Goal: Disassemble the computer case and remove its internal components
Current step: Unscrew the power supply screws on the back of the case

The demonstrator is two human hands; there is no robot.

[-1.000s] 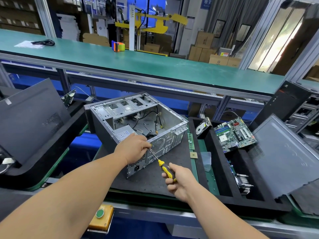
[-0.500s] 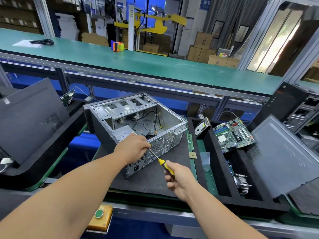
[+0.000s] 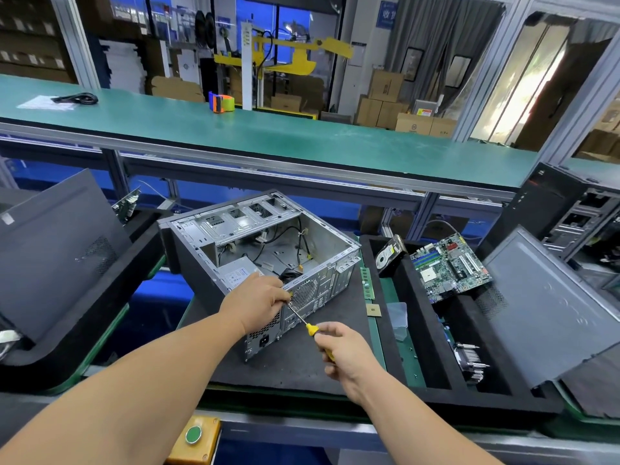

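Observation:
An open grey computer case (image 3: 235, 226) lies on its side on a black mat (image 3: 292, 360), cables and a power supply (image 3: 235, 273) still inside. My left hand (image 3: 258, 302) grips the case's near rear corner, over the power supply. My right hand (image 3: 342, 354) holds a yellow-handled screwdriver (image 3: 310, 328); its shaft points up-left to the rear panel just under my left hand's fingers.
A black foam tray (image 3: 416, 330) to the right holds a hard drive (image 3: 389, 255), a motherboard (image 3: 449, 266) and a heatsink (image 3: 469, 360). A RAM stick (image 3: 368, 283) and CPU chip (image 3: 373, 309) lie by the case. Grey side panels lean at right (image 3: 543, 303) and left (image 3: 53, 243). A green button box (image 3: 194, 437) sits at the front edge.
My right hand has shifted a little on the screwdriver handle while the tip stays at the rear panel. My left hand holds the same corner.

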